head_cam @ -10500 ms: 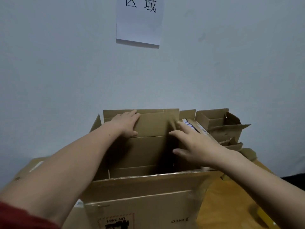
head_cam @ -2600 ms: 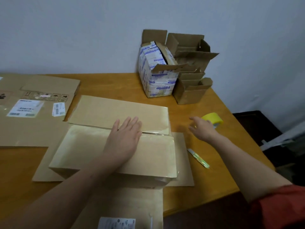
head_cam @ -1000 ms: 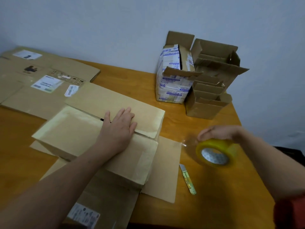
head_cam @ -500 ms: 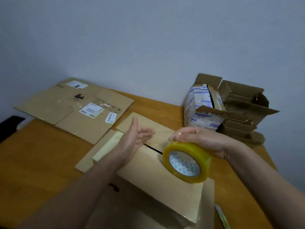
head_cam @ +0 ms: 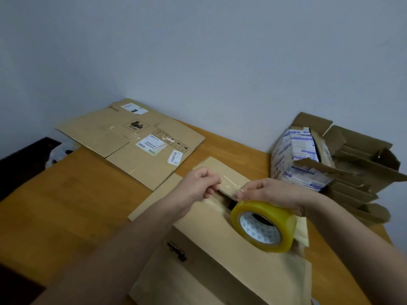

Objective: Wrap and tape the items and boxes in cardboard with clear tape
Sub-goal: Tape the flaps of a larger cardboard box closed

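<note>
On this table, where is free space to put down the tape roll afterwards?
The tape roll fits best on the wide bare table at the left, between the flattened cardboard and the wrapped box. A smaller patch lies at the back, between that cardboard and the open cartons. The right side, beside the cartons, is crowded.

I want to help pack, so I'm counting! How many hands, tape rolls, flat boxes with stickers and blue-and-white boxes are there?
Hands: 2 (left hand, right hand)
Tape roll: 1
Flat box with stickers: 1
Blue-and-white box: 1
Total: 5
</note>
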